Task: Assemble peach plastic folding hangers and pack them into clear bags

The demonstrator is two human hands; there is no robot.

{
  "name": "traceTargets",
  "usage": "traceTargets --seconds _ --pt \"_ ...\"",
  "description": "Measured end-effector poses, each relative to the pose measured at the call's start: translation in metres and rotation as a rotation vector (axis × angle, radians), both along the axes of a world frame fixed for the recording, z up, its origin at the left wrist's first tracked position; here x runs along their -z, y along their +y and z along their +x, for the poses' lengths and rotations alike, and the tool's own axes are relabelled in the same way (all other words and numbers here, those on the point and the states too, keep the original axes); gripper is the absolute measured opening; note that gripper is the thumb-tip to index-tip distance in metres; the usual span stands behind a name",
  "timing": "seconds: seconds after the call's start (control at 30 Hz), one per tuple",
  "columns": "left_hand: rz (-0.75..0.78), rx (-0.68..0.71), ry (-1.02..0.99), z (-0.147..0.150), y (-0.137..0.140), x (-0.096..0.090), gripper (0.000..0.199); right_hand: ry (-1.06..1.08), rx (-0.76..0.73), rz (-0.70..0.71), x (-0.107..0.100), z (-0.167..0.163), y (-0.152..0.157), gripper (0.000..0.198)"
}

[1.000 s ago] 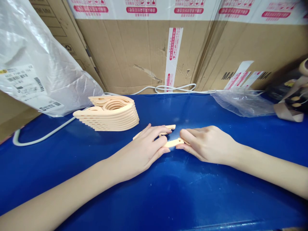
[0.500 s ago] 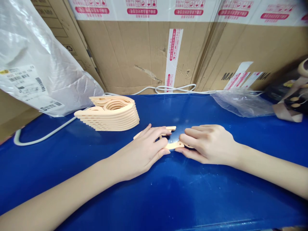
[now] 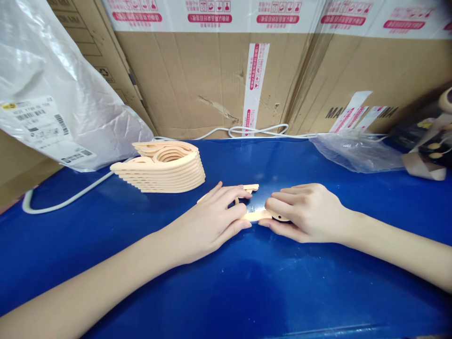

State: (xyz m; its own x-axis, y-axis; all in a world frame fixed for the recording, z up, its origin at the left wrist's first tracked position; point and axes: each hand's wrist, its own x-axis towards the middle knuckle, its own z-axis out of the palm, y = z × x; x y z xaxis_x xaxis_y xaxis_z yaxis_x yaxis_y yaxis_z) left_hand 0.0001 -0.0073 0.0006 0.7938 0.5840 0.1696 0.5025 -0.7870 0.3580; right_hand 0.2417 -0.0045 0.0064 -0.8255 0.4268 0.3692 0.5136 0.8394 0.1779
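My left hand [image 3: 219,216] lies over a peach-coloured plastic piece, seemingly a folding clothes hanger [image 3: 256,216], and grips its near arm between thumb and fingers. Most of it is hidden beneath the palm; part of its far arm [image 3: 251,187] shows past the fingertips. My right hand [image 3: 307,212] is closed on a small matching piece with a dark round hole [image 3: 280,217], pressed against the right end of the near arm. Whether the two are joined I cannot tell. A stack of peach folding hangers [image 3: 169,174] lies to the left, behind my left hand.
Cardboard boxes [image 3: 197,80] line the back of the blue table [image 3: 226,287]. At the left leans a white plastic parcel bag [image 3: 106,117] beside a white cable [image 3: 67,202]. A clear plastic bag [image 3: 356,153] and a beige strap [image 3: 422,167] lie at the back right.
My right hand has shifted very slightly right. The small piece now shows its dark hole beside the fingers, and the hole at the hanger arm's end is covered. My left hand stays in place.
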Motion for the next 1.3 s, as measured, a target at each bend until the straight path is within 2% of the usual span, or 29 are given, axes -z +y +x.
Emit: traceTargets --seconds 0.13,0.23,0.4,0.57,0.77,1.03,1.1,1.2,1.3 --pt "-0.068 -0.101 -0.110 -0.002 0.003 0.001 0.023 0.074 -0.059 -0.326 0.001 0.002 -0.001 0.041" --pt "-0.064 -0.161 -0.183 -0.002 0.006 0.005 0.017 0.143 -0.118 -0.460 -0.003 0.000 -0.004 0.050" --pt "-0.079 -0.214 -0.254 -0.002 0.010 0.009 0.032 0.142 -0.124 -0.507 -0.008 -0.003 -0.006 0.041" --pt "-0.072 -0.285 -0.295 -0.002 0.010 0.008 0.033 0.136 -0.103 -0.485 -0.005 0.003 -0.001 0.021" --pt "-0.089 -0.341 -0.274 0.000 0.007 0.006 0.028 0.161 0.044 -0.387 0.003 0.007 0.005 0.042" --pt "-0.077 -0.349 -0.277 -0.001 0.007 0.005 0.026 0.226 -0.158 -0.714 -0.001 -0.001 -0.013 0.015" --pt "-0.077 -0.335 -0.272 -0.003 0.008 0.006 0.025 0.248 -0.162 -0.757 -0.001 -0.003 -0.018 0.025" --pt "-0.075 -0.311 -0.253 -0.004 0.008 0.007 0.027 0.286 -0.136 -0.779 0.000 -0.004 -0.022 0.051" --pt "-0.100 -0.325 -0.230 -0.002 0.006 0.008 0.029 0.292 -0.126 -0.813 0.000 -0.004 -0.022 0.057"
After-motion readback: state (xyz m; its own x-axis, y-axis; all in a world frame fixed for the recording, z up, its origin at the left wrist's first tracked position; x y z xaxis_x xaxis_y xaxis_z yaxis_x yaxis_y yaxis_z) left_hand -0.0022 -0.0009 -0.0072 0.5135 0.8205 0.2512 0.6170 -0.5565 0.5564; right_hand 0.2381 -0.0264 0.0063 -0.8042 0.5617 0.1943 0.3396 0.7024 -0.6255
